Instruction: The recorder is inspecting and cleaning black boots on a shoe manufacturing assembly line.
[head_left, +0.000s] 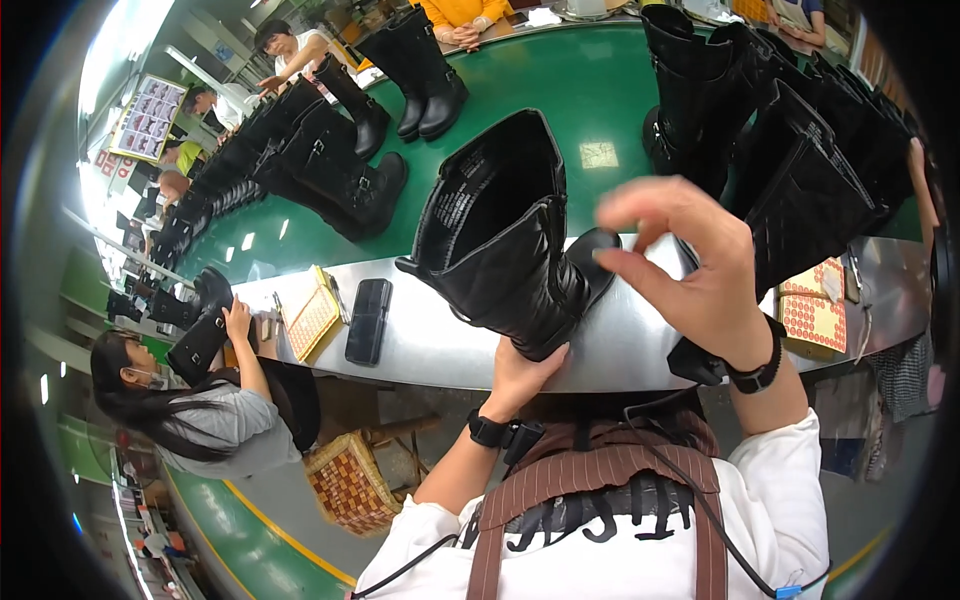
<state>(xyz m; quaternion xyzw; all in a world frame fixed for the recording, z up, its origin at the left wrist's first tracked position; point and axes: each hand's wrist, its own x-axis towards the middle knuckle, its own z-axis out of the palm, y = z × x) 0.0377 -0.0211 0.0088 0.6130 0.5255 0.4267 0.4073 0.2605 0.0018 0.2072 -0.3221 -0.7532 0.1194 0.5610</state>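
A tall black boot (510,265) stands tilted in front of me at the metal table edge, its wide shaft opening facing up and its toe pointing right. Pale printing shows on the inner lining. My left hand (525,378) grips the boot low down, around the heel; part of the fingers is hidden beneath it. Raised just right of the boot, my right hand (690,260) is slightly blurred. Its thumb and fingers curve with a gap between them, and I see nothing held there.
A green work surface (560,110) carries black boots (335,180) at left and a dense group of boots (800,170) at right. A phone (369,322) and yellow label sheets (312,318) lie on the metal edge. A co-worker (215,410) handles a boot at left.
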